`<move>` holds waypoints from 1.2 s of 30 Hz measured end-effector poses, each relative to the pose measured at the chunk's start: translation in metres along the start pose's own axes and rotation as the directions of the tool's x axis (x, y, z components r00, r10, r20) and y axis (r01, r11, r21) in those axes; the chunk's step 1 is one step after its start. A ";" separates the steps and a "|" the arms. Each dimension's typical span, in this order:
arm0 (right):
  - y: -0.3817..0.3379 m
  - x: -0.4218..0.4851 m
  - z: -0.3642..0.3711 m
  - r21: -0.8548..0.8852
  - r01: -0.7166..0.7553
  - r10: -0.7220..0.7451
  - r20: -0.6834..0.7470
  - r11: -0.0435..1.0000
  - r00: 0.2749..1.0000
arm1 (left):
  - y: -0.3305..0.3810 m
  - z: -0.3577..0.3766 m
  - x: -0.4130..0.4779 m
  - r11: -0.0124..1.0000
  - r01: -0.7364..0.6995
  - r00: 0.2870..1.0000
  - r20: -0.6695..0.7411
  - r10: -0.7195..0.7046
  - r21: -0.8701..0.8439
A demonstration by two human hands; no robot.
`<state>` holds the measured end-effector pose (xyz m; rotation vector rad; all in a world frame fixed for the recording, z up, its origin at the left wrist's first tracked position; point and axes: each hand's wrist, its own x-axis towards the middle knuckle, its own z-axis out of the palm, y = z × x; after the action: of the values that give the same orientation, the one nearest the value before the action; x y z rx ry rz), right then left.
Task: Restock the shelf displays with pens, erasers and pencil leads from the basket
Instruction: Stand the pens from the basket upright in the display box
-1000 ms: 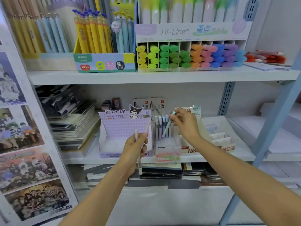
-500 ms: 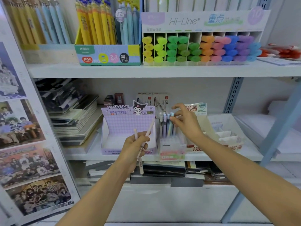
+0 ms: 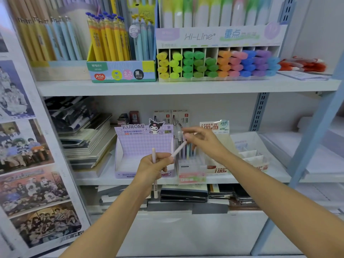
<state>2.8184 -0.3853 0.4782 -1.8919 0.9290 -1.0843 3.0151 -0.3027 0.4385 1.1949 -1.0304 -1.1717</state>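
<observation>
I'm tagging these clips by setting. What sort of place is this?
Most likely a stationery shop: boxed yellow pens and racked Hi-Line highlighters line the upper shelf, with stacked notebooks below.

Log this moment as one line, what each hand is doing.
left hand: holds two pink pens | right hand: pinches slanted pen top | site: pen display box, middle shelf

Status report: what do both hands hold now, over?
Left hand grips two pens. Right hand pinches top of slanted pen. Pen display just behind; path looks open.
</observation>
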 end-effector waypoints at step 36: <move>-0.020 -0.018 -0.033 0.075 0.046 -0.013 -0.397 0.996 0.918 | 0.018 0.041 -0.012 1.000 0.002 0.999 0.047 -0.001 -0.024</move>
<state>2.7867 -0.3687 0.5011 -1.6512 1.0592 -1.5377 2.9746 -0.2958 0.4607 1.1544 -1.0478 -1.2149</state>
